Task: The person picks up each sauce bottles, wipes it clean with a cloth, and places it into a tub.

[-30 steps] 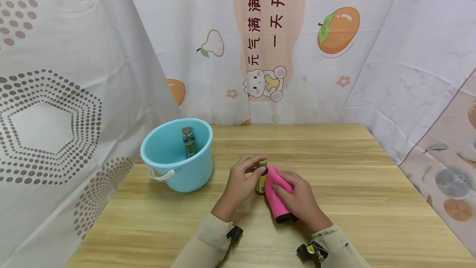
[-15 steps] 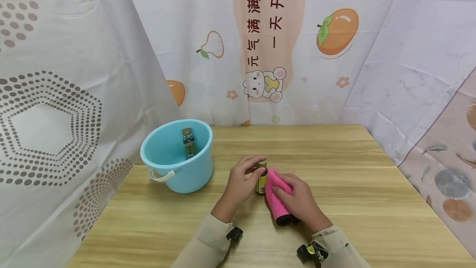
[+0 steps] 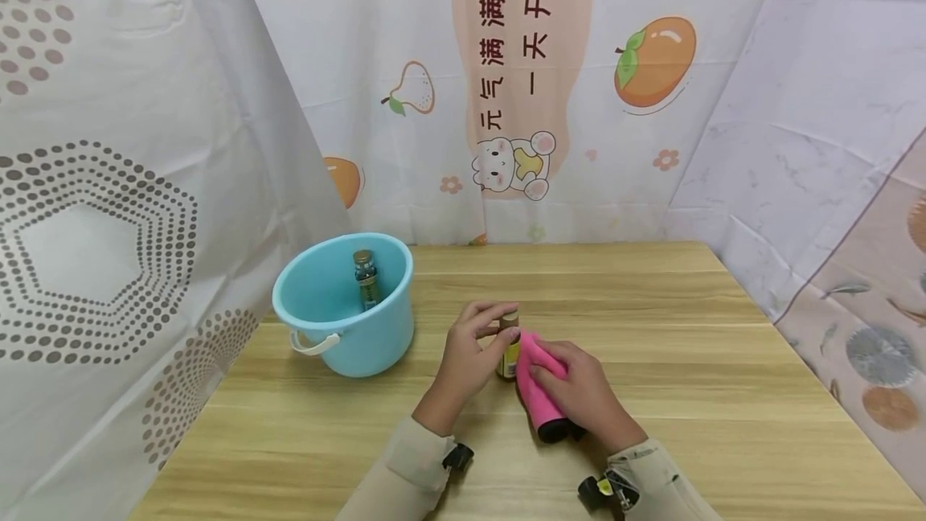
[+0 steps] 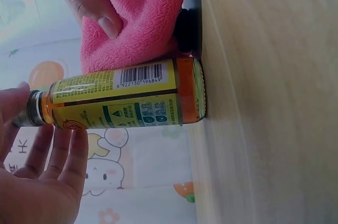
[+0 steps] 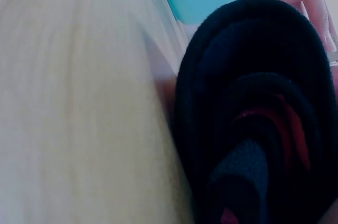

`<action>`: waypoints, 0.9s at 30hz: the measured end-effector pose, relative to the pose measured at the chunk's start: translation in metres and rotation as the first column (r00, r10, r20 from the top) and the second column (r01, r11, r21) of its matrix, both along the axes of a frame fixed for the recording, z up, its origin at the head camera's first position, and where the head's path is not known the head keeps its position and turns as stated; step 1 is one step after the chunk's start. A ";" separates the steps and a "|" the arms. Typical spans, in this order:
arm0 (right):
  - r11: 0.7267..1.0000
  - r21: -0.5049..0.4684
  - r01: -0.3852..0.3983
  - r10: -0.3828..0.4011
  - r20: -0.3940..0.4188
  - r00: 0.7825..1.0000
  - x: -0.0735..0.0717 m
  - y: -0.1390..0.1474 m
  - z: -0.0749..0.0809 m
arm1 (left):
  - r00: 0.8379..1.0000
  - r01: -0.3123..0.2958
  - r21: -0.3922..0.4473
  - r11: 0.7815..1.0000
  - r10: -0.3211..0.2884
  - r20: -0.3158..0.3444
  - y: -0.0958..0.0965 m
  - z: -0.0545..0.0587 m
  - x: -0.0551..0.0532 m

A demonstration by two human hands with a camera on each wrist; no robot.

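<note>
A small glass bottle [image 3: 509, 356] with a yellow label stands upright on the wooden table. At its neck and cap, my left hand [image 3: 466, 354] pinches it between thumb and fingers. In the left wrist view the bottle [image 4: 119, 97] shows amber glass, a barcode and a dark cap. My right hand [image 3: 584, 386] grips a folded pink cloth [image 3: 538, 392] with black edging, its thumb on top. The cloth touches the bottle's right side. In the right wrist view the cloth's black-edged folds [image 5: 253, 39] fill much of the picture and hide the bottle.
A light blue bucket [image 3: 379, 344] with a white handle stands on the table to the left. Another bottle [image 3: 367, 280] with a gold cap leans inside it. The wooden tabletop [image 3: 687, 344] extends to the right, with patterned curtains [image 3: 412, 207] behind and at the sides.
My right hand and the cloth have slid slightly down along the bottle's side, toward me. The left hand stays at the bottle's neck, and the bottle stands in the same place.
</note>
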State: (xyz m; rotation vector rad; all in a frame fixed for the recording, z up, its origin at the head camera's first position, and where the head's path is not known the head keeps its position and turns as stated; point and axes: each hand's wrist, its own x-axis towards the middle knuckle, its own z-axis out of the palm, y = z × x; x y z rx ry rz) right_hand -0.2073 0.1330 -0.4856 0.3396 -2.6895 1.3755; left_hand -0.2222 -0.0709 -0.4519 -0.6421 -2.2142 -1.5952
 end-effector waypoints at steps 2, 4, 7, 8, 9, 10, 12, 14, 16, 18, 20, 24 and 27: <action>1.000 0.004 0.000 0.000 -0.006 1.000 0.000 0.000 0.000 | 1.000 -0.015 -0.017 1.000 0.015 -0.011 0.000 0.000 0.000; 1.000 0.006 0.002 -0.002 -0.015 1.000 0.000 0.000 0.000 | 0.999 -0.030 -0.031 0.999 0.030 -0.023 0.000 0.001 0.000; 1.000 0.000 0.010 -0.010 -0.031 0.999 0.000 -0.001 -0.001 | 0.999 -0.041 -0.041 0.998 0.040 -0.031 0.000 0.002 0.000; 1.000 -0.004 0.013 -0.013 -0.036 0.999 0.000 -0.001 -0.001 | 0.999 -0.043 -0.043 0.998 0.042 -0.031 0.000 0.002 0.000; 1.000 -0.012 0.016 -0.017 -0.038 0.999 0.000 -0.001 -0.001 | 0.999 -0.043 -0.045 0.998 0.042 -0.030 0.000 0.002 0.000; 1.000 -0.023 0.019 -0.020 -0.040 0.999 0.000 -0.001 -0.001 | 0.999 -0.043 -0.047 0.998 0.041 -0.030 0.000 0.001 0.000; 0.998 -0.050 0.023 -0.025 -0.044 0.999 0.000 -0.001 -0.001 | 0.999 -0.040 -0.048 0.998 0.039 -0.031 -0.001 0.001 0.000; 0.997 -0.078 0.025 -0.029 -0.053 0.998 0.001 -0.002 -0.001 | 0.999 -0.036 -0.050 0.998 0.034 -0.034 -0.001 0.001 0.000; 0.995 -0.101 0.024 -0.031 -0.072 0.997 0.001 -0.002 0.000 | 0.999 -0.033 -0.048 0.998 0.031 -0.037 -0.001 0.001 0.000; 0.993 -0.115 0.018 -0.030 -0.100 0.994 0.001 -0.002 0.000 | 0.999 -0.031 -0.043 0.999 0.030 -0.039 -0.001 0.001 0.000; 0.992 -0.126 0.008 -0.025 -0.136 0.990 0.001 -0.002 0.000 | 0.999 -0.030 -0.040 0.999 0.028 -0.039 -0.002 0.001 0.000; 0.987 -0.162 -0.024 -0.008 -0.195 0.981 0.001 -0.001 0.000 | 0.999 -0.028 -0.046 0.999 0.026 -0.039 -0.003 0.001 0.000; 0.982 -0.186 -0.041 -0.002 -0.226 0.974 0.001 0.000 0.001 | 0.999 -0.022 -0.050 0.999 0.021 -0.031 -0.003 0.001 0.000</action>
